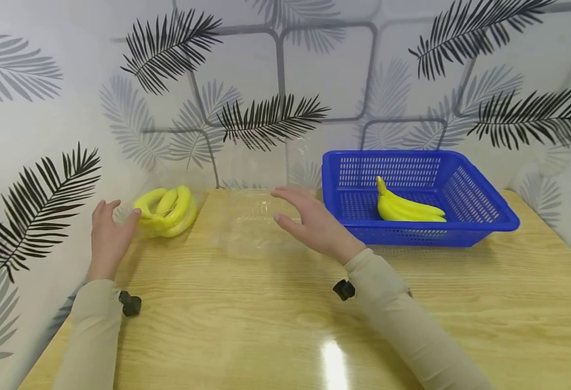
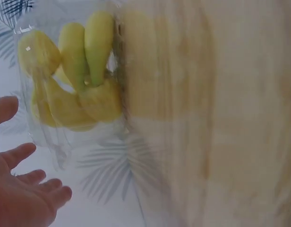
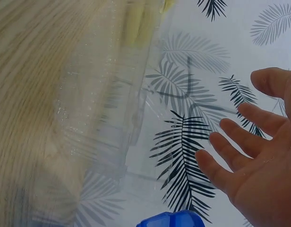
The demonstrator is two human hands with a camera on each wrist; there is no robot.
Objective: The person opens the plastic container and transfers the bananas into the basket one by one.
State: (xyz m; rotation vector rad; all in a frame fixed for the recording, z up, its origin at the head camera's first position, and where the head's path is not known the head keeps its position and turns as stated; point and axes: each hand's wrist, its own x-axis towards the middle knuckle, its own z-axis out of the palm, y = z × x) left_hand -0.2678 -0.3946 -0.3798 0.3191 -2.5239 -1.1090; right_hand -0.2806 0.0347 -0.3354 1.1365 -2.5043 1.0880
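On the left of the table, several yellow bananas [image 1: 183,214] sit inside a clear plastic container [image 2: 55,144]. My left hand [image 1: 112,230] is at the container's left side, thumb and fingers spread, the thumb close to the bananas in the head view. In the left wrist view that hand's fingers [image 2: 53,189] point toward the container's edge. Another clear plastic section [image 1: 251,225] lies to the right of the bananas. Over its right side hovers my right hand [image 1: 314,222], with thumb and fingers apart and nothing between them.
A blue plastic basket [image 1: 460,225] with perforated walls stands at the back right, with a bunch of bananas [image 1: 404,206] lying in it. Behind the wooden table [image 1: 246,309] rises a wall [image 1: 324,76] with a leaf pattern.
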